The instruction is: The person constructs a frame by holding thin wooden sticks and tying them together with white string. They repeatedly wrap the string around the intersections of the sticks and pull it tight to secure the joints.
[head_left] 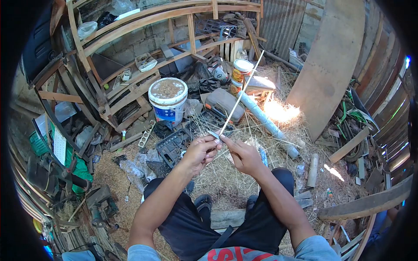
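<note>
My left hand point(201, 152) is closed, with a small grey metal blade point(214, 134) showing at its fingertips. Whether the blade has a handle is hidden by the fingers. Close beside it, my right hand point(244, 157) is closed with its fingertips at the near end of a long, thin, pale stick point(237, 102). The stick slants up and away to the right, and its lower end meets the blade between both hands. Thin straw-like strips lie on the ground below my hands.
A white-and-blue bucket point(169, 102) stands ahead left, near an open black tool case point(173, 147). A grey-blue pipe point(270, 124) lies ahead right, by stacked cans point(242, 69). A tall board point(331, 65) leans at right. A wooden frame point(143, 26) fills the back left.
</note>
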Available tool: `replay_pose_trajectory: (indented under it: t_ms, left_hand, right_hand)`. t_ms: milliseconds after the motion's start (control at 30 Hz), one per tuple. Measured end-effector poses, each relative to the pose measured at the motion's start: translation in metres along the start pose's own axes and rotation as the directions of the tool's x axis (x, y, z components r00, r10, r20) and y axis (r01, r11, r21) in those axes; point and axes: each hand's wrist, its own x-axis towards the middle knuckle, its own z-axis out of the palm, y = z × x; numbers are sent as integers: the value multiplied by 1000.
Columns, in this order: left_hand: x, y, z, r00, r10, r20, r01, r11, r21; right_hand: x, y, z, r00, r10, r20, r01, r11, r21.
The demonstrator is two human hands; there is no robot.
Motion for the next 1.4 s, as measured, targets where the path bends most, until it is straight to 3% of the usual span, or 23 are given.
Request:
replay_pose_trajectory:
  t_ms: [200, 467, 533, 600, 700, 900, 1033, 1100, 1200, 1233, 1333, 1400]
  left_hand:
    - [-1, -1, 1, 999, 23, 30, -18, 991, -132]
    - [-9, -6, 7, 999, 35, -30, -36, 997, -62]
    - [-21, -18, 9, 999, -19, -32, 19, 1000, -13]
    - [-43, -43, 8, 993, -118, -23, 119, 991, 65]
    - [-60, -52, -2, 980, -192, 55, 198, 974, -111]
    - [-70, -40, -2, 972, -225, 60, 230, 968, -99]
    - [-64, -35, -8, 971, -221, 91, 226, 973, -53]
    - [-67, -27, -3, 971, -233, 62, 234, 972, -5]
    - [-76, -24, -9, 965, -262, 30, 262, 965, 13]
    - [-75, -24, -10, 964, -265, 38, 265, 964, -8]
    - [-76, -15, -9, 969, -237, 66, 237, 971, 12]
    - [-71, -8, -16, 971, -233, 49, 234, 972, -21]
  right_hand:
    - [4, 3, 2, 999, 21, -44, -25, 996, -85]
    - [1, 19, 12, 985, 8, -171, -18, 998, -60]
    - [3, 54, -3, 934, 240, -264, -233, 971, 58]
    - [7, 71, -39, 788, 535, -303, -482, 844, 238]
    - [-5, 92, -53, 787, 544, -291, -506, 839, 200]
    - [-6, 135, -46, 750, 548, -371, -452, 834, 317]
    - [-5, 161, -41, 755, 447, -479, -419, 892, 172]
    - [1, 162, -52, 670, 528, -522, -485, 844, 230]
    - [2, 170, -85, 569, 724, -389, -650, 686, 326]
    - [-2, 192, -81, 608, 647, -459, -623, 748, 229]
    - [-13, 252, -86, 224, 823, -522, -711, 504, 490]
    - [-25, 246, -100, 213, 867, -451, -663, 467, 585]
